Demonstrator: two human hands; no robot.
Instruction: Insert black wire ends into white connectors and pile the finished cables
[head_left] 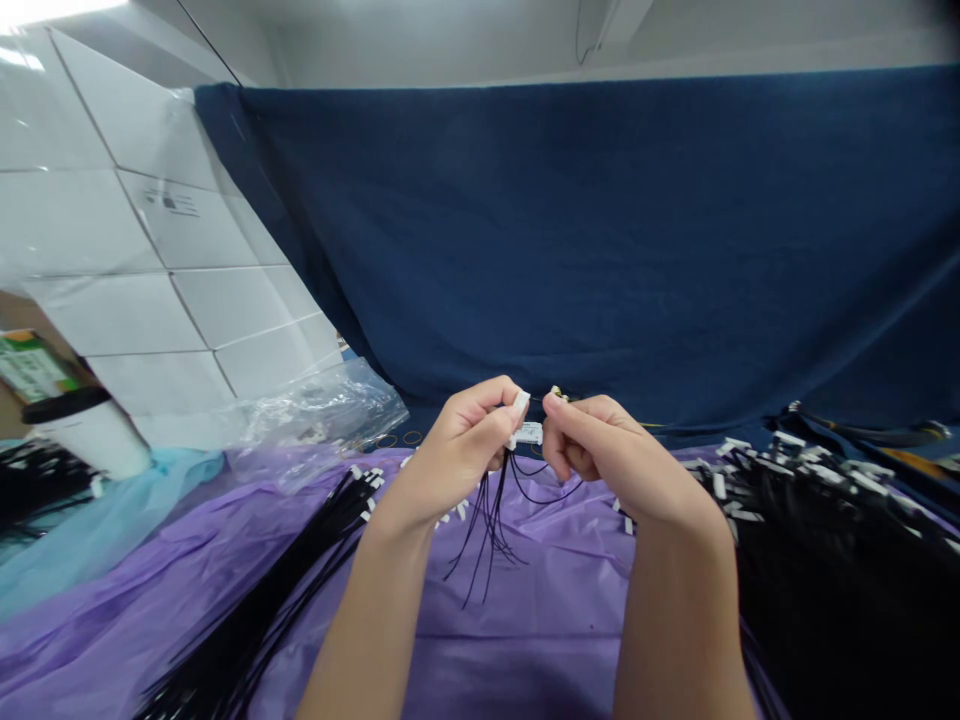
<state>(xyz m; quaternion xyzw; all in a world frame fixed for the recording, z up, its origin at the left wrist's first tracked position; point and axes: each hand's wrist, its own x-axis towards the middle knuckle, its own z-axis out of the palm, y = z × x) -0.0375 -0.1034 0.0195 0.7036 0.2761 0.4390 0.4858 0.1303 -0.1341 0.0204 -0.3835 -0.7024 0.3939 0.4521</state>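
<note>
The hands are apart, nearly level, raised above the purple sheet (525, 640). The left hand (454, 445) is pinched on a white connector (523, 402), thumb against fingers. The right hand (611, 440), just beside it at 3 o'clock, has thumb and forefinger closed on a small piece (556, 391), pale with a touch of yellow, too small to make out further.

The connector is plain white and stands tilted, its lower part hidden by the left thumb. Just below it, at 6 o'clock, a white block (528, 433) lies almost level, with faint dark marks. Thin black wires (491, 525) hang loose from under the left hand, fanning out toward 6 o'clock; one wire bows across to beneath the right hand.

Farther out, a black bundle (277, 590) with white ends lies at 8 o'clock and a bigger heap (832, 580) at 4 o'clock, partly covered by the right forearm. At 10 o'clock are a clear bag (322, 405) and stacked white boxes (161, 235); at 9 o'clock, a black-lidded cup (97, 440) beside a pale blue sheet (105, 535). At 12 o'clock a navy cloth (600, 230) hangs across, blocking the view behind.
</note>
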